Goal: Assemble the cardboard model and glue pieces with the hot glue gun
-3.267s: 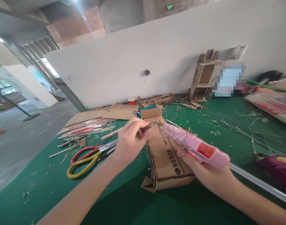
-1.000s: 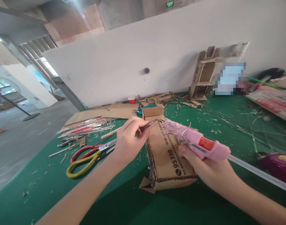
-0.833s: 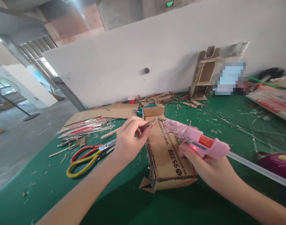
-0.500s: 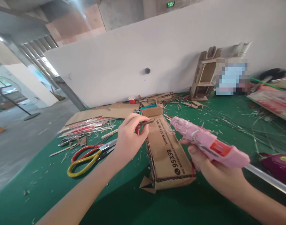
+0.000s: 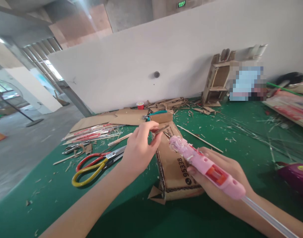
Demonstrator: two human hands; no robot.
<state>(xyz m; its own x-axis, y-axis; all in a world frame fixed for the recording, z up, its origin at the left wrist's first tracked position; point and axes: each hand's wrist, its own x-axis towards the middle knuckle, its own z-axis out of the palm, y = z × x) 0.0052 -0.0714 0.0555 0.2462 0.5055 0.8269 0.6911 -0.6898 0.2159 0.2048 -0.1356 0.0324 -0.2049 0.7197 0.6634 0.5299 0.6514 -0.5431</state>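
Note:
My left hand [image 5: 139, 150] pinches a small thin cardboard strip [image 5: 161, 129] over the far end of a flat brown cardboard box [image 5: 177, 165] printed with 95338. In my right hand [image 5: 219, 178] is a pink hot glue gun [image 5: 203, 164], its nozzle pointing up-left just below the strip, almost touching it. A clear glue stick [image 5: 265, 216] sticks out of the gun's back toward the lower right. The box lies on a green table [image 5: 131, 215].
Red-handled and yellow-handled scissors [image 5: 92, 165] lie left of my left hand, with cardboard sheets [image 5: 104, 120] and sticks behind them. A cardboard model [image 5: 216, 82] leans on the white wall. A magenta object [image 5: 294, 175] sits at the right edge. Scraps litter the table.
My right hand has swung the glue gun left and downward, bringing its nozzle back close under the strip. My left hand has stayed put, still pinching the strip.

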